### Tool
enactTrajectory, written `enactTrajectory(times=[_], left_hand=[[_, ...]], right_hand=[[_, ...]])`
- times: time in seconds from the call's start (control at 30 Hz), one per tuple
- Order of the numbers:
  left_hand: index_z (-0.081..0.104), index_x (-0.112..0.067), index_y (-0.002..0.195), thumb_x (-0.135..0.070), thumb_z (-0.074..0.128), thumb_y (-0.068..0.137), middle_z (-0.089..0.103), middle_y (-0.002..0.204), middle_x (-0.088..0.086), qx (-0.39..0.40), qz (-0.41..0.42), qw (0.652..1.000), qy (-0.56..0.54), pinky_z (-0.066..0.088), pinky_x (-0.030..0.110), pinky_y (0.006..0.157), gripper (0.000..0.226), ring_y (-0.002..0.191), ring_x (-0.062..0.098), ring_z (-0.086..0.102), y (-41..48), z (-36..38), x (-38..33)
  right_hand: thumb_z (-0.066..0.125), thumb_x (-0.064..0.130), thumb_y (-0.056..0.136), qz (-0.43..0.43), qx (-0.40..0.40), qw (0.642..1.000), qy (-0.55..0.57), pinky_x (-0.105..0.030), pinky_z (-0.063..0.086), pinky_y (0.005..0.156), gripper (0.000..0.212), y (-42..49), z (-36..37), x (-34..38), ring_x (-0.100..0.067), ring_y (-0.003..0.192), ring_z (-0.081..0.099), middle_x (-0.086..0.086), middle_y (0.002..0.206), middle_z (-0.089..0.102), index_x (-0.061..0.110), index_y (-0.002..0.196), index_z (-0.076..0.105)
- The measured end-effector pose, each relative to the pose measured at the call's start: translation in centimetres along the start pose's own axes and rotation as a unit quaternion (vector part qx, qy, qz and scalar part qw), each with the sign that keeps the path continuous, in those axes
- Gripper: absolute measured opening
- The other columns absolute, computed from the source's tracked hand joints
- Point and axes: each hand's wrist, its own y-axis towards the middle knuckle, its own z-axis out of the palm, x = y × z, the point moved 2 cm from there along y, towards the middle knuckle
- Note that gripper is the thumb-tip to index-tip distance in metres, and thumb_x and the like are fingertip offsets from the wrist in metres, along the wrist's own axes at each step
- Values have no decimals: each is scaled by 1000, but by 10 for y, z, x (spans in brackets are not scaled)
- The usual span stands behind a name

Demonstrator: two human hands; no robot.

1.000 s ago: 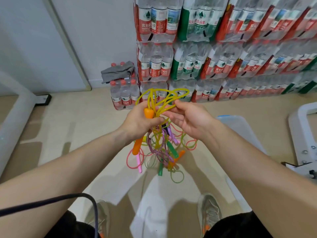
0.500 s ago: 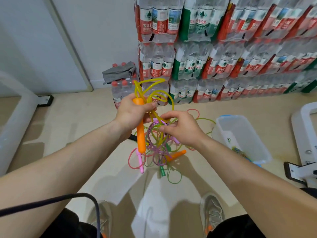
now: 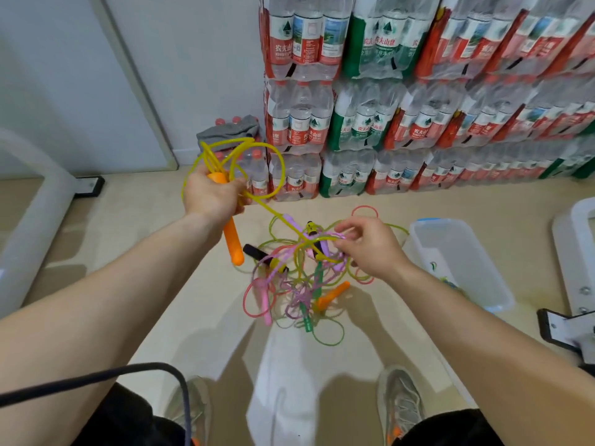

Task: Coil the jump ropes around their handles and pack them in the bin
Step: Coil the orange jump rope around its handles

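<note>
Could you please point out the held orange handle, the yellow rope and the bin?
orange handle (image 3: 234,244): head view, its lower free end.
yellow rope (image 3: 283,167): head view, right side of the raised loop.
bin (image 3: 457,246): head view, bare inner floor.

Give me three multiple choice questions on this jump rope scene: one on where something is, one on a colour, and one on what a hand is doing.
1. Where is the clear bin relative to the tangle of ropes?
A. on the floor, to the person's right of it
B. on top of the water packs
C. between the person's shoes

2. What colour is the handle that the left hand grips?
A. pink
B. orange
C. black

3. What is the right hand doing?
A. lying flat on the floor
B. lifting the bin
C. pinching cords of the tangle

Answers:
1 A, the bin stands on the floor right of the tangle.
2 B, an orange handle juts out below the fist.
3 C, its fingers close on cords at the tangle's top.
</note>
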Motion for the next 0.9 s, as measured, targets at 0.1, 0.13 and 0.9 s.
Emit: enactTrajectory(times=[0.1,0.13,0.9], left_hand=[[53,-13,103,-5,67,92,68,78,12,-6,14,1000,-9,51,29,45,19,57,26,70,-1,3,0],[54,-14,100,-7,68,91,68,79,13,-14,17,1000,-19,54,31,48,18,58,28,71,1,2,-2],[62,-3,90,-4,58,96,64,67,1,132,-75,967,-205,44,18,41,7,60,16,70,-25,10,-34]], right_hand=[[70,6,88,52,10,994,-94,-43,60,62,23,8,-6,-30,-22,59,67,2,69,62,27,86,62],[65,3,86,63,13,990,-122,-43,60,61,26,10,-7,-39,-26,63,69,-2,77,64,28,85,60],[65,37,94,-9,273,956,-105,-35,50,81,28,-9,51,-5,-20,87,62,-4,91,68,11,83,62]])
